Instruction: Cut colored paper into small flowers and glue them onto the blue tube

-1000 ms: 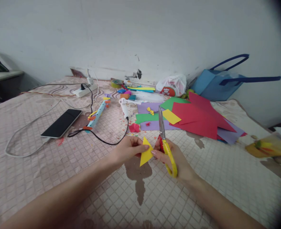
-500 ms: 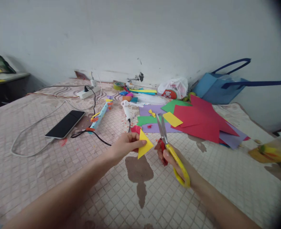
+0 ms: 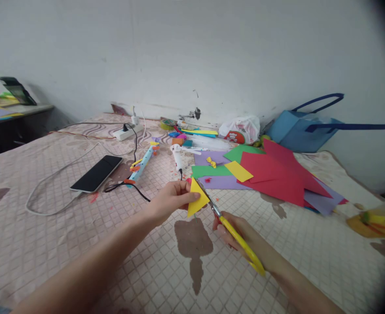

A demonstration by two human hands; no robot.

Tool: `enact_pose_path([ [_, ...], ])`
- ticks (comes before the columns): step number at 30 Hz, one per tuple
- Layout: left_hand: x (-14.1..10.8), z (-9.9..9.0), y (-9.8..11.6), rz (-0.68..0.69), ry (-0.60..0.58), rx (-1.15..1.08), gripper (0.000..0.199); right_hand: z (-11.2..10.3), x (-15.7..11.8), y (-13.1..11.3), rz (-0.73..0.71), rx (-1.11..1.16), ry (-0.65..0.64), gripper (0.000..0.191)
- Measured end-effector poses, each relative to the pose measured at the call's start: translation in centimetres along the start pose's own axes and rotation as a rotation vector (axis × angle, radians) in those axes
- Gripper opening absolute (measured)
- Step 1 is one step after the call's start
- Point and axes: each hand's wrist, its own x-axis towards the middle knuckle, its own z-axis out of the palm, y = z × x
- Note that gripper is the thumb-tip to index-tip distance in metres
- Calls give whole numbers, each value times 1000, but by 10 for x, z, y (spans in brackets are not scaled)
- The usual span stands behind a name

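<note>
Between the thumb and fingers of my left hand (image 3: 176,198) is a folded-looking yellow paper triangle (image 3: 197,198), pointing up and to the right. My right hand (image 3: 233,231) is closed round the scissors (image 3: 241,244), which have yellow and red handles. Their metal blades lie along the triangle's upper right edge; whether paper is between them is hard to tell. Beyond the hands, a white glue gun (image 3: 177,158) rests on the table. A small yellow bow (image 3: 211,162) sits on the purple and green sheets.
Red sheets (image 3: 277,174) and a yellow piece (image 3: 238,171) lie to the right, near a blue bag (image 3: 302,131). On the left are a phone (image 3: 97,173) with its cable, a light blue strip (image 3: 142,163) and a power strip (image 3: 129,132). A clear bag (image 3: 376,220) is at far right.
The scissors have moved left to the yellow triangle's edge, and their blades have come closer together. My left hand keeps hold of the triangle. The view has shifted slightly.
</note>
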Motion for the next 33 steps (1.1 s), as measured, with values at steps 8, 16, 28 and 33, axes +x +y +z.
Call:
enact_pose_path([
  [8,1,-1,-1,-2,-10,52,29,2,3,8,-4,1,35,20],
  [16,2,-1,-3,7,-20,68,26,4,4,9,-25,-59,68,26],
  [28,1,-1,-3,18,-30,66,24,2,4,3,-4,-104,74,30],
  [33,2,-2,-3,13,-28,68,25,3,5,8,7,-93,68,29],
])
